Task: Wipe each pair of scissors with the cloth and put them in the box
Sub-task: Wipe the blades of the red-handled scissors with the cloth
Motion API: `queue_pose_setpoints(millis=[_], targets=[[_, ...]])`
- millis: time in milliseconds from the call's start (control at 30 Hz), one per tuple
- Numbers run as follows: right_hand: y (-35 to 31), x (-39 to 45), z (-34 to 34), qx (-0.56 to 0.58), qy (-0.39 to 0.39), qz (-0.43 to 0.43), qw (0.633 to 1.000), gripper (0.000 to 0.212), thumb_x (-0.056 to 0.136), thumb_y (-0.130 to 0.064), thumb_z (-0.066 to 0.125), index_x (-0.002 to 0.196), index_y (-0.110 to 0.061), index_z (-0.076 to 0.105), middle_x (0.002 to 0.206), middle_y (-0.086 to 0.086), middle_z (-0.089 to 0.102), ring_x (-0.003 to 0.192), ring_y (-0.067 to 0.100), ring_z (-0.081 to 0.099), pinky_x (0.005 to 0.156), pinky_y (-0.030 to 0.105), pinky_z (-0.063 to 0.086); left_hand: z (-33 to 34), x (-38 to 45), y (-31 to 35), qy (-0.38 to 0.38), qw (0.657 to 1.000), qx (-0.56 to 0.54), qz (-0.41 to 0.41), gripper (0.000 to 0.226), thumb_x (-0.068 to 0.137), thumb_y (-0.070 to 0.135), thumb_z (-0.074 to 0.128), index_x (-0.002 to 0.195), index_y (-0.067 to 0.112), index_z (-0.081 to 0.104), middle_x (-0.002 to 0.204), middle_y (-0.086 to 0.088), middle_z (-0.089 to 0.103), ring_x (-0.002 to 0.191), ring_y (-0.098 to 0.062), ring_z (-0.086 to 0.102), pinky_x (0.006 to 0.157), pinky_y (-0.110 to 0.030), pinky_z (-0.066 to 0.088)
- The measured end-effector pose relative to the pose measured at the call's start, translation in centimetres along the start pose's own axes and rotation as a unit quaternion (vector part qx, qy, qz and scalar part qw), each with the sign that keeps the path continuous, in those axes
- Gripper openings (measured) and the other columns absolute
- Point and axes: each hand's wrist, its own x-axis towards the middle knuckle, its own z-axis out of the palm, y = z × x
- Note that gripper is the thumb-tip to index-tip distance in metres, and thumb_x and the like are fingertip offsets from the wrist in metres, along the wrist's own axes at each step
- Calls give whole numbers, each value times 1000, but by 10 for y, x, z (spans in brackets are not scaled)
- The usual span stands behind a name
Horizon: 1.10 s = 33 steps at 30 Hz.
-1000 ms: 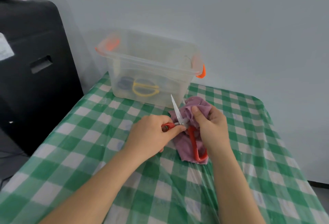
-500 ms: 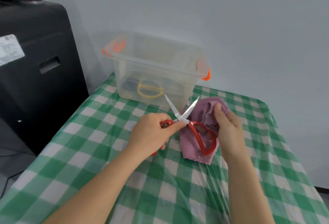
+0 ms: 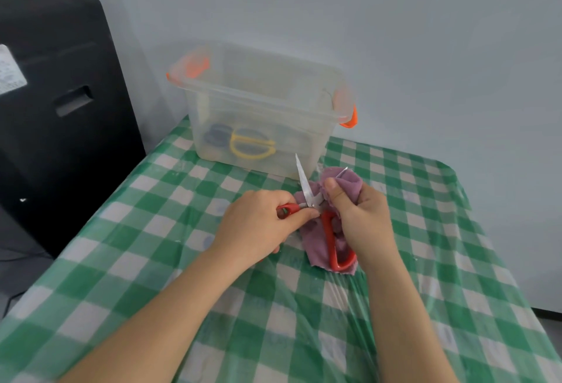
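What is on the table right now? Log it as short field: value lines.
left hand: grips one handle of the red scissors
right hand: pinches the purple cloth around one blade
scissors state: open, bare blade pointing up toward the box
box: clear, orange latches, lid off, at the table's far edge
in box: yellow-handled scissors, a dark-handled pair
surface: green checked tablecloth

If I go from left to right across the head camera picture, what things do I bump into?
Black cabinet → left hand → red scissors → right hand. The purple cloth and clear box overlap these, so I leave them out.
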Motion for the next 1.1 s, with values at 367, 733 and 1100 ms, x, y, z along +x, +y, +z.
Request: queue_pose_setpoints(millis=[367, 733, 1100], targets=[[0, 2, -17, 71, 32, -10, 997, 25, 96, -30, 58, 81, -14, 69, 74, -1, 68, 69, 9, 61, 64, 25, 50, -8, 0, -1, -24, 998, -49, -37, 55, 76, 64, 65, 66, 11, 59, 50, -2, 61, 38, -13, 59, 51, -31, 51], [7, 1, -2, -72, -40, -70, 994, 19, 97, -29, 55, 80, -28, 64, 57, -13, 56, 55, 6, 49, 57, 25, 37, -14, 8, -10, -37, 989, -135, -54, 32, 81, 53, 68, 77, 21, 66, 58, 4, 67, 48, -14, 64, 61, -38, 56], [11, 6, -2, 82, 36, -36, 995, 30, 99, -22, 54, 73, -26, 69, 63, -20, 65, 65, -4, 60, 64, 14, 47, -19, 15, -14, -23, 758, -627, -179, 58, 82, 55, 50, 110, 5, 62, 85, -12, 74, 64, -20, 69, 54, -24, 56]])
